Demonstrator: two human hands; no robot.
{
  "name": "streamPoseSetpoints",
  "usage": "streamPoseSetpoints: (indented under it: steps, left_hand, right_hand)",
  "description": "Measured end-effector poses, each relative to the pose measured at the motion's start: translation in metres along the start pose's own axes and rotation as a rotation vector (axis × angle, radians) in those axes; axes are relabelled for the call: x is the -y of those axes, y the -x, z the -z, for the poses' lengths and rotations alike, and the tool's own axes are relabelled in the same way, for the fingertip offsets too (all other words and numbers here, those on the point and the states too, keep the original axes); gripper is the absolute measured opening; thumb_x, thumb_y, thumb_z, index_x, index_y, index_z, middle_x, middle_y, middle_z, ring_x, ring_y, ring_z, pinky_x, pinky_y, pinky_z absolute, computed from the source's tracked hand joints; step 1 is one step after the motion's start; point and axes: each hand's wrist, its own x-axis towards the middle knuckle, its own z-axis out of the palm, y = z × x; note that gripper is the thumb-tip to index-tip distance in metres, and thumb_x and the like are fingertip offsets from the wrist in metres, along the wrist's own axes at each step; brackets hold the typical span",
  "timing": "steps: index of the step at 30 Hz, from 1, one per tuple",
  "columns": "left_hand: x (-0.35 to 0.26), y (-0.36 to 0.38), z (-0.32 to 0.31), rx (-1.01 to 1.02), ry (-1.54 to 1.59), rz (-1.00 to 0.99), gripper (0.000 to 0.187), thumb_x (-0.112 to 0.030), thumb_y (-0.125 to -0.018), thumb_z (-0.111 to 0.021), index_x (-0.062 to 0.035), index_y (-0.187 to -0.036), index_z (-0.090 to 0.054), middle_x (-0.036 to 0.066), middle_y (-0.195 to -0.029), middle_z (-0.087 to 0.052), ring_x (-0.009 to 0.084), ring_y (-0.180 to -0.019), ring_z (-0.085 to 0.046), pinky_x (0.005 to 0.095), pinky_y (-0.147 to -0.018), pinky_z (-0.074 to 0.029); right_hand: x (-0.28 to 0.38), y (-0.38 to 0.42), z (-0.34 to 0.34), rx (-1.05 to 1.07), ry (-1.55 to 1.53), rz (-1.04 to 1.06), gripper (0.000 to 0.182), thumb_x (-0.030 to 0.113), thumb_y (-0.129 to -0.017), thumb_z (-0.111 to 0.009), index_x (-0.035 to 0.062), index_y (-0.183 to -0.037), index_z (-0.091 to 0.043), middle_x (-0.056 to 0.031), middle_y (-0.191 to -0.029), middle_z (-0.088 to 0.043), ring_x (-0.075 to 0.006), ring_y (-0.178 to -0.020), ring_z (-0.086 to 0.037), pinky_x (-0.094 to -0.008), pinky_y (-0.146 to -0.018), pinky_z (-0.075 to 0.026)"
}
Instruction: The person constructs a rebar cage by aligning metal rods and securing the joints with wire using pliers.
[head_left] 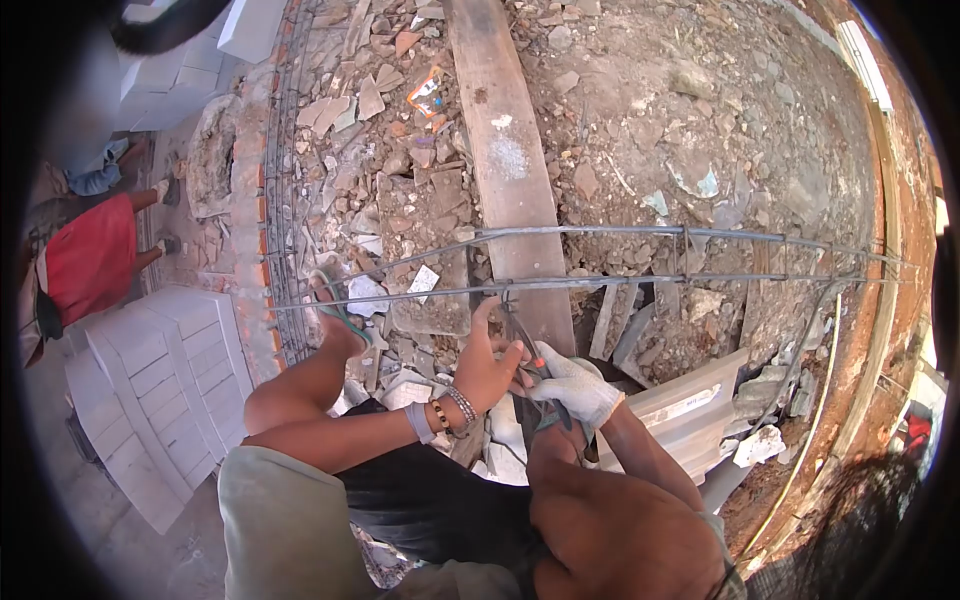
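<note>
A white work glove covers my right hand (582, 392), which is closed around the handles of dark pincers (521, 335) with an orange-red mark. The tool's upper end reaches toward the lower steel bar (420, 293). My bare left hand (483, 368), with bracelets at the wrist, is closed beside the tool. Its index finger points up to the bar, just left of a crossing tie. Whatever its other fingers pinch is too small to make out. A second steel bar (620, 230) runs above the first, joined to it by small stirrups.
A wooden plank (505, 130) lies across broken rubble (400, 190) under the bars. Stacked pale blocks (165, 385) stand at left, near a person in red shorts (92, 258). More rebar (278, 180) runs along the brick edge. A pale board (680, 405) lies at lower right.
</note>
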Motion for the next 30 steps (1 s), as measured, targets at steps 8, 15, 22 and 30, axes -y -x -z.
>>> streamPoseSetpoints:
  steps: [8,15,22,30]
  left_hand:
    - [0.005,0.0,0.001,-0.036,-0.054,-0.014,0.066,-0.009,-0.104,-0.049,-0.0096,-0.158,-0.011,0.016,-0.1,-0.071,0.0175,-0.066,-0.071,0.0277,-0.049,-0.055]
    - [-0.004,-0.005,0.014,0.039,-0.241,0.019,0.057,-0.012,-0.106,-0.043,-0.0101,-0.157,-0.017,0.006,-0.081,-0.06,0.0156,-0.06,-0.068,0.0268,-0.045,-0.053]
    - [-0.008,-0.014,0.041,0.268,-0.129,0.108,0.062,-0.01,-0.106,-0.04,-0.0156,-0.157,-0.006,0.007,-0.078,-0.055,0.0223,-0.066,-0.071,0.0357,-0.055,-0.062]
    - [-0.013,-0.017,0.054,0.343,-0.14,0.164,0.066,-0.006,-0.104,-0.038,-0.0144,-0.157,0.0,0.012,-0.085,-0.065,0.0251,-0.072,-0.074,0.0397,-0.062,-0.065]
  right_hand:
    - [-0.022,-0.006,-0.005,-0.036,-0.164,0.069,0.057,0.016,-0.08,-0.069,0.0037,-0.132,-0.046,-0.003,-0.106,-0.056,-0.0116,-0.095,-0.053,-0.0244,-0.083,-0.044]
    - [-0.024,-0.009,-0.006,0.07,-0.444,0.124,0.053,0.009,-0.084,-0.063,0.0039,-0.134,-0.045,-0.0043,-0.115,-0.057,-0.0126,-0.102,-0.055,-0.0264,-0.087,-0.046]
    - [-0.029,-0.014,0.002,0.064,-0.164,0.141,0.054,0.018,-0.084,-0.064,0.0158,-0.135,-0.046,-0.0074,-0.107,-0.061,-0.0158,-0.09,-0.061,-0.0307,-0.08,-0.05]
    - [0.029,0.008,-0.001,0.064,-0.084,-0.066,0.054,0.01,-0.085,-0.064,0.0128,-0.137,-0.049,-0.0037,-0.112,-0.062,-0.01,-0.098,-0.061,-0.0256,-0.083,-0.05]
